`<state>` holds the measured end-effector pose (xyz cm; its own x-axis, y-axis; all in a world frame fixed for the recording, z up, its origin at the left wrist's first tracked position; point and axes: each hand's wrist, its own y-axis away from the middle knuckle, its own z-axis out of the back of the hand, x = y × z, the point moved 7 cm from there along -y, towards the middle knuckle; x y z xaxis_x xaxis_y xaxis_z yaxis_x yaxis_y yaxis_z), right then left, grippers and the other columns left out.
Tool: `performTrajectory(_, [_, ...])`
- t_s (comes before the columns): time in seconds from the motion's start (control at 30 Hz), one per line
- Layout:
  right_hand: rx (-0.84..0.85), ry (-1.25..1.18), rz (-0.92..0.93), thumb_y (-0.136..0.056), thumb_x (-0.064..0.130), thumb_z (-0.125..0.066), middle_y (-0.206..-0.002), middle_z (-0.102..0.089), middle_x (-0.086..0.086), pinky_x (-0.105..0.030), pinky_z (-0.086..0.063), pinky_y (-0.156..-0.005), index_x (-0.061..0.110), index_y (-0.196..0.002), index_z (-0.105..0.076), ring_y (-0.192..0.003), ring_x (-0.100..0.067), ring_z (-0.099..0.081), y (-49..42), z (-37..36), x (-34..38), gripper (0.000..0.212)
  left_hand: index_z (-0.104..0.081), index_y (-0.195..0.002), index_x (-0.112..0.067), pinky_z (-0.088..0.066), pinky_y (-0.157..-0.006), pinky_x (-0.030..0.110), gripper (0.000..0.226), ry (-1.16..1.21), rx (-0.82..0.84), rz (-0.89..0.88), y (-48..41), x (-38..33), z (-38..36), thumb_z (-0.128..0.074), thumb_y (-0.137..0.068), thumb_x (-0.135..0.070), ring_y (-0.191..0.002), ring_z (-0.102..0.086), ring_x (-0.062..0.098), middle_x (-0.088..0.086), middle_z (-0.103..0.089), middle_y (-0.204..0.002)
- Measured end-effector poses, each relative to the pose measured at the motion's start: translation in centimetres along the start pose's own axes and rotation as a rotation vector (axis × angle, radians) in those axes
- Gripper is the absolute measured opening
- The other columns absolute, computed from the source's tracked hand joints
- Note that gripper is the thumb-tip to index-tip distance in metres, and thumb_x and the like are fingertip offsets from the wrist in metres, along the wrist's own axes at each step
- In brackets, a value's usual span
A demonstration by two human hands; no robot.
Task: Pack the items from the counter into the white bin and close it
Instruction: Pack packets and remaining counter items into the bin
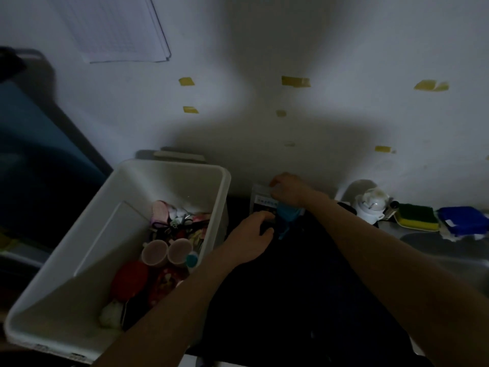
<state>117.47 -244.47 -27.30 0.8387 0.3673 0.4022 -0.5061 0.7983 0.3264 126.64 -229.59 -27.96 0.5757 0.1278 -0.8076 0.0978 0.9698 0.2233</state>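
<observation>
Pinching top of packet (260,200) with right grip (287,190), near white bin (169,168); left grip (251,234) curled lower down, hold impossible to tell.

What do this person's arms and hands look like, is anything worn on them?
The left forearm and right forearm are bare, with no sleeves in view. The left hand and right hand wear no gloves; no watch or ring shows, though the light is dim.

1. Bin (169,170): white.
2. Two mugs (154,254): pink.
3. Round object (129,283) in bin: red.
4. Sponge (416,217): yellow, green top.
5. Tape pieces (295,81): yellow, on white wall (344,49).
6. Paper sheets (113,27): white, fine grid lines.
7. Packet (260,198): pale, dark printed label.
</observation>
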Motion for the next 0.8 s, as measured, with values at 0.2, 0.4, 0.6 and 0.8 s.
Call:
performTrajectory(0.2, [0.143, 0.076, -0.042, -0.096, 0.038, -0.051, -0.131, -0.058, -0.014, -0.037, -0.050, -0.095, 0.006, -0.125, -0.062, -0.113, -0.030, -0.056, -3.0, -1.5, -0.8, 0.045, -0.048, -0.133, -0.029, -0.031, -0.071, -0.010, 0.037, -0.012, -0.066, 0.036, -1.0, 1.4, 0.6, -0.052, -0.097, -0.030, -0.099, -0.047, -0.017, -0.021, -0.047, -0.117])
performTrajectory(0.4, [0.206, 0.023, -0.082, -0.093, 0.035, -0.055, -0.118, -0.059, -0.013, -0.030, -0.042, -0.078, 0.009, -0.114, -0.059, -0.093, -0.023, -0.052, -4.6, -3.3, -2.5, 0.034, -0.048, -0.129, -0.037, -0.035, -0.073, -0.008, 0.036, -0.026, -0.074, 0.073, -1.7, 3.8, 0.5, -0.050, -0.093, -0.039, -0.097, -0.039, -0.034, -0.027, -0.047, -0.115])
performTrajectory(0.6, [0.160, -0.020, -0.064, -0.093, 0.032, -0.052, -0.083, -0.056, -0.007, -0.027, -0.036, -0.053, 0.010, -0.082, -0.057, -0.066, -0.017, -0.049, -5.0, -2.9, -2.6, 0.026, -0.049, -0.132, -0.031, -0.036, -0.071, -0.007, 0.036, -0.042, -0.073, 0.093, -2.5, 4.1, 0.8, -0.052, -0.096, -0.032, -0.098, -0.048, -0.017, -0.019, -0.048, -0.117])
performTrajectory(0.8, [0.015, -0.127, 0.044, -0.092, 0.024, -0.053, -0.093, -0.062, -0.012, -0.029, -0.042, -0.065, 0.009, -0.082, -0.064, -0.087, -0.027, -0.059, -4.5, -0.7, -1.7, 0.021, -0.048, -0.132, -0.033, -0.034, -0.074, -0.006, 0.037, -0.078, -0.084, 0.056, -2.6, 3.1, 1.7, -0.051, -0.096, -0.035, -0.104, -0.047, -0.013, -0.022, -0.049, -0.117])
